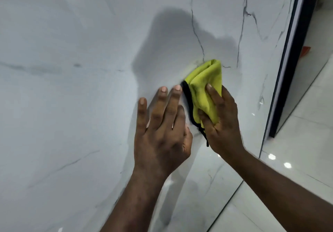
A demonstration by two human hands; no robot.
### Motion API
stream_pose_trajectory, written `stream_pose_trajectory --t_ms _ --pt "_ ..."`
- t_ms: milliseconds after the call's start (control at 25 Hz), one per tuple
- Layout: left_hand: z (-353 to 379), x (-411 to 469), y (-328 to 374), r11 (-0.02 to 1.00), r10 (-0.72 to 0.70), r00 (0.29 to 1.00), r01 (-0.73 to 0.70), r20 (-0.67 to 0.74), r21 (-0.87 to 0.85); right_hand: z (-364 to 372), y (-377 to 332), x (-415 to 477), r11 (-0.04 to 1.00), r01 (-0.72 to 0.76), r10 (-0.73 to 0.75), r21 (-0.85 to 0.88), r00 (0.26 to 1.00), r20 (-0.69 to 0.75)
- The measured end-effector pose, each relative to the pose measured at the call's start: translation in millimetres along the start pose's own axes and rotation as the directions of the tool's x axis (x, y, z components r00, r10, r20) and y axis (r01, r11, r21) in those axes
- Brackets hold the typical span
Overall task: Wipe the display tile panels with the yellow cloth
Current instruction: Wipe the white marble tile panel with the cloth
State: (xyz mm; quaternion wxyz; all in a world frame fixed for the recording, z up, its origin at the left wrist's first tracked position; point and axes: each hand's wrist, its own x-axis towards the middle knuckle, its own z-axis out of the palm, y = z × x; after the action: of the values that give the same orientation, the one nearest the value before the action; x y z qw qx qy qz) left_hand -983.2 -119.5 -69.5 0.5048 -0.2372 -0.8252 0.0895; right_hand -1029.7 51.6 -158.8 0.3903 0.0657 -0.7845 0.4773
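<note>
- White marble-look tile panel (72,87) with grey veins fills the left and centre
- Left hand (162,134) lies flat on the panel, fingers (163,98) straight, slightly spread, just beside the cloth
- Yellow cloth (205,87), black-edged and bunched, pressed against the panel
- Right hand (221,123) grips the cloth, fingers curled round it
- Dark frame edge (288,69) at far right, shiny floor tiles (306,141) beyond

yellow cloth (205,87) — bunched, on marble panel (90,69)

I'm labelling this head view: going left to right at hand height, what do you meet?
First the white marble-look tile panel, left hand, yellow cloth with black edging, right hand, dark panel edge strip, glossy floor tiles.
</note>
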Motion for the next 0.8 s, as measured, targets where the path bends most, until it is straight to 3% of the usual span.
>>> stream_pose_trajectory --t_ms 40,80,120,160,280,320,360,400,480,520,600,640,680,760,800 --pt "5.0 1.4 8.9 1.0 -0.013 0.999 0.014 0.029 -0.017 2.2 17.7 -3.9 0.993 -0.113 0.114 0.017 0.993 -0.018" --pt "10.8 2.0 17.7 1.0 -0.008 0.998 0.009 0.063 -0.011 4.3 31.7 -5.6 0.937 -0.329 0.337 0.116 0.94 -0.058" --pt "17.9 2.7 25.3 1.0 0.007 0.995 -0.007 0.096 0.004 6.5 47.1 -6.7 0.816 -0.537 0.555 0.214 0.831 -0.03" --pt "26.4 2.9 31.5 1.0 0.018 0.993 -0.019 0.12 0.013 5.1 57.3 -8.2 0.737 -0.636 0.652 0.229 0.758 0.002" --pt "45.8 -1.7 47.1 0.997 0.044 0.986 -0.053 0.164 0.048 -0.2 66.3 -34.4 0.889 -0.42 0.427 0.181 0.904 0.005" --pt "52.5 -5.3 52.8 0.994 0.069 0.979 -0.083 0.192 0.065 4.3 84.9 -44.4 0.921 -0.364 0.37 0.139 0.929 -0.018" --pt "58.1 -10.1 56.5 0.989 0.104 0.97 -0.125 0.22 0.082 9.6 104.7 -48.4 0.89 -0.435 0.44 0.137 0.898 -0.009" --pt "62.2 -15.7 57.9 0.979 0.146 0.96 -0.175 0.241 0.104 16.2 122.5 -50.2 0.78 -0.599 0.608 0.182 0.794 0.008" --pt "68.9 -24.5 57.9 0.946 0.231 0.936 -0.28 0.266 0.162 24.7 145.3 -53.9 0.394 -0.896 0.901 0.207 0.421 0.107" --pt "70.1 -27.0 57.4 0.928 0.259 0.927 -0.316 0.272 0.196 21.8 145.4 -58.0 0.409 -0.893 0.893 0.188 0.434 0.117" --pt "72.3 -28.0 57.2 0.897 0.285 0.922 -0.352 0.261 0.268 15.3 138.4 -69.0 0.615 -0.766 0.764 0.188 0.638 0.098" --pt "74.9 -28.7 57.7 0.889 0.29 0.922 -0.359 0.256 0.285 16.6 146.1 -74.9 0.656 -0.737 0.734 0.162 0.673 0.09" --pt "77.1 -29.9 58.6 0.889 0.298 0.923 -0.362 0.245 0.281 18.4 157.6 -75.2 0.585 -0.798 0.792 0.145 0.601 0.109" --pt "77.7 -31.0 59.3 0.89 0.306 0.926 -0.361 0.224 0.279 26.7 175.7 -73.1 0.267 -0.953 0.944 0.145 0.289 0.162" --pt "78.2 -31.1 59.2 0.887 0.305 0.927 -0.36 0.22 0.289 27.5 178.5 -71.6 0.199 -0.971 0.962 0.134 0.22 0.163"
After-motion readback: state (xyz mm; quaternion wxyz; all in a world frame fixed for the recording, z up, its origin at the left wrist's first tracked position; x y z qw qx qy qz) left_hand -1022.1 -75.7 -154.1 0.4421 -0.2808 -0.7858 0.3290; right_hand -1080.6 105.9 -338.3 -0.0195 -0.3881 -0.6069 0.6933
